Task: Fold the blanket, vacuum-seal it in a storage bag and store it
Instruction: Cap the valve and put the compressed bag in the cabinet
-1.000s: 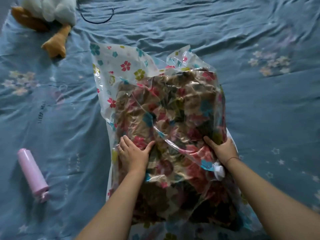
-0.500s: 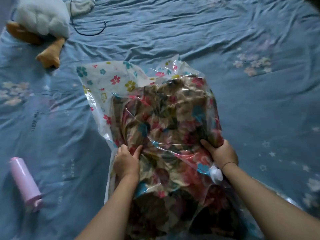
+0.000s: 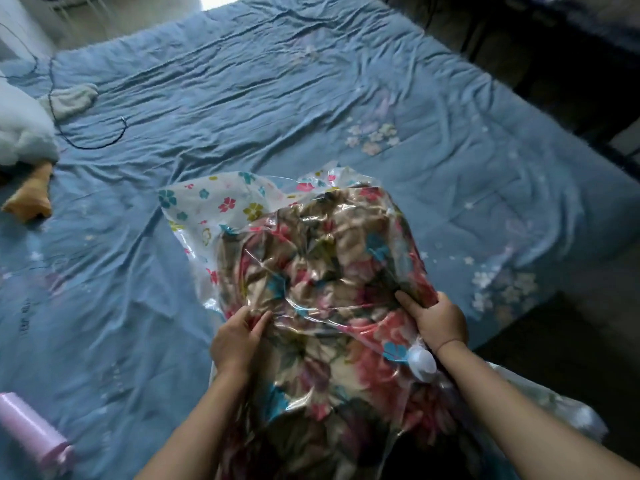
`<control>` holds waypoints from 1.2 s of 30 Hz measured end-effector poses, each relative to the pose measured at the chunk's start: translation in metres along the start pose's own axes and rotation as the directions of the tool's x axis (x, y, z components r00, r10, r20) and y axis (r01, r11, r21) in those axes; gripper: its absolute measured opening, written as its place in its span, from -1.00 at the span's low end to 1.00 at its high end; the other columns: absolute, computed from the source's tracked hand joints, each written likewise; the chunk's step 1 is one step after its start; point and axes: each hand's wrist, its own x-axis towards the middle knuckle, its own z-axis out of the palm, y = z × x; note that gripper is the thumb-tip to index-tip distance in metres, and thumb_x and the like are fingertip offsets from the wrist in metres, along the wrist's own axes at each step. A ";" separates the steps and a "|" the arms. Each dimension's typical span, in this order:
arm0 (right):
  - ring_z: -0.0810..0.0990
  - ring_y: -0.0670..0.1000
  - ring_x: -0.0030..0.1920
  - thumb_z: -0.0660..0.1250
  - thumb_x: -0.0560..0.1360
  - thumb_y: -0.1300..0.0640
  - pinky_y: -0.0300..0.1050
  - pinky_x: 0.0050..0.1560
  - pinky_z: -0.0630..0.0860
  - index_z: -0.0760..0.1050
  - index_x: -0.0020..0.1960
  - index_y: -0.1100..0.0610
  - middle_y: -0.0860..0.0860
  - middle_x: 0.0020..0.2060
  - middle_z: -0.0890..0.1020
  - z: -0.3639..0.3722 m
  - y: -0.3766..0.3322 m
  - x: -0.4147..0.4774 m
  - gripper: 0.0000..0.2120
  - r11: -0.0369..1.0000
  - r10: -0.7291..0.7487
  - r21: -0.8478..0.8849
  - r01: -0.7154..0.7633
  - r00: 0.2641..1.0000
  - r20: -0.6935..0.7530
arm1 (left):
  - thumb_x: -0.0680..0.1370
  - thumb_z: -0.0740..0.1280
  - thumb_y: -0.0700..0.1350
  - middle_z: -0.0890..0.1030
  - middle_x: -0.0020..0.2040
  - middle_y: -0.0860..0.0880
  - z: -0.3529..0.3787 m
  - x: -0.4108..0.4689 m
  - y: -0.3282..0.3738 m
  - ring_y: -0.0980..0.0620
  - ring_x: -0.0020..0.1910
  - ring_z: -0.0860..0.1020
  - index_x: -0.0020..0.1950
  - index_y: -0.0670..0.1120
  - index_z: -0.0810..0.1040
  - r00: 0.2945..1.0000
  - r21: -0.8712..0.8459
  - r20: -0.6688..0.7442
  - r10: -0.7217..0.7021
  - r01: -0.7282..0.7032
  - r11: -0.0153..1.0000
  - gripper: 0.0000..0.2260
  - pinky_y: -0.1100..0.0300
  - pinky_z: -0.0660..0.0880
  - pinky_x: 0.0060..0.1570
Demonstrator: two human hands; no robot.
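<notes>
Surface: wrinkled blue bed sheet (image 3: 311, 98) w/ pale flower print, dark floor (image 3: 571, 64) past its right edge. Clear plastic storage bag (image 3: 221, 209) w/ small coloured flowers lies on the sheet right in front of you, stuffed w/ a brown-and-pink floral blanket (image 3: 322, 271).

You've got the bundle betw. both hands. Your left hand (image 3: 237, 337) grips its left side: thumb on top of the plastic, fingers curled at the edge. Your right hand (image 3: 438, 318) grips the right side the same way, thumb laid on top, fingers wrapped round the edge.

Bag's long axis runs from your body away across the bed, leaning a bit left. Its empty flat end points far-left; the near end drops below the frame. Round white plastic valve cap (image 3: 421, 364) sits on the top face, just beside your right wrist.

Pink plastic cylinder (image 3: 31, 434) lies on the sheet well left of the bag. White plush toy w/ orange feet (image 3: 20, 133) and thin black cable (image 3: 86, 143) are at far left.
</notes>
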 end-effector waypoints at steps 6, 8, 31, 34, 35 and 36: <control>0.65 0.20 -0.01 0.32 0.03 -0.62 0.04 0.05 0.57 0.58 -0.01 0.19 0.18 -0.07 0.69 -0.132 0.015 -0.006 -0.05 0.954 0.051 0.297 0.050 0.946 -0.322 | 0.53 0.37 0.15 0.66 -0.13 -0.16 -0.022 0.002 0.155 -0.21 -0.08 0.61 -0.22 -0.04 0.48 0.946 -0.032 0.006 0.325 -0.324 0.945 -0.71 0.13 0.27 -0.29; 0.66 0.19 -0.04 0.34 0.07 -0.55 0.00 -0.04 0.57 0.60 -0.07 0.21 0.18 -0.11 0.70 -0.182 0.027 -0.009 -0.14 0.941 0.086 0.334 0.062 0.908 -0.411 | 0.53 0.36 0.14 0.65 -0.14 -0.15 -0.021 -0.005 0.214 -0.20 -0.11 0.60 -0.22 -0.03 0.46 0.901 -0.064 0.010 0.434 -0.432 0.900 -0.72 0.13 0.27 -0.28; 0.64 0.11 -0.07 0.43 0.20 -0.44 -0.13 -0.12 0.43 0.62 0.00 0.17 0.04 -0.19 0.66 -0.690 0.333 -0.136 -0.29 0.835 0.517 0.541 0.102 0.189 -0.835 | 0.53 0.37 0.11 0.43 -0.36 0.00 0.124 -0.408 0.795 -0.08 -0.29 0.39 -0.27 -0.11 0.41 0.150 -0.423 -0.042 0.988 -0.898 0.118 -0.65 0.10 0.24 -0.32; 0.64 0.14 0.00 0.41 0.20 -0.44 -0.07 -0.05 0.48 0.63 -0.01 0.17 0.09 -0.11 0.69 -0.726 0.372 -0.157 -0.29 0.826 0.553 0.555 0.099 0.048 -0.832 | 0.54 0.35 0.11 0.38 -0.42 0.08 0.147 -0.468 0.850 -0.08 -0.33 0.39 -0.25 -0.13 0.43 0.019 -0.465 -0.031 0.999 -0.885 0.002 -0.65 0.11 0.19 -0.40; 0.63 0.16 0.03 0.42 0.23 -0.41 -0.04 -0.01 0.51 0.63 0.00 0.17 0.11 -0.07 0.69 -0.738 0.384 -0.163 -0.32 0.821 0.566 0.564 0.088 0.000 -0.824 | 0.54 0.35 0.10 0.38 -0.43 0.09 0.155 -0.487 0.868 -0.07 -0.36 0.39 -0.28 -0.10 0.40 -0.025 -0.489 -0.029 0.999 -0.871 -0.036 -0.65 0.13 0.17 -0.44; 0.63 0.17 0.05 0.43 0.25 -0.38 -0.01 0.03 0.53 0.63 0.00 0.18 0.12 -0.05 0.69 -0.750 0.395 -0.167 -0.34 0.816 0.576 0.571 0.086 -0.046 -0.816 | 0.55 0.35 0.10 0.39 -0.44 0.09 0.162 -0.506 0.886 -0.04 -0.40 0.39 -0.31 -0.08 0.36 -0.068 -0.516 -0.032 0.997 -0.853 -0.075 -0.64 0.16 0.17 -0.46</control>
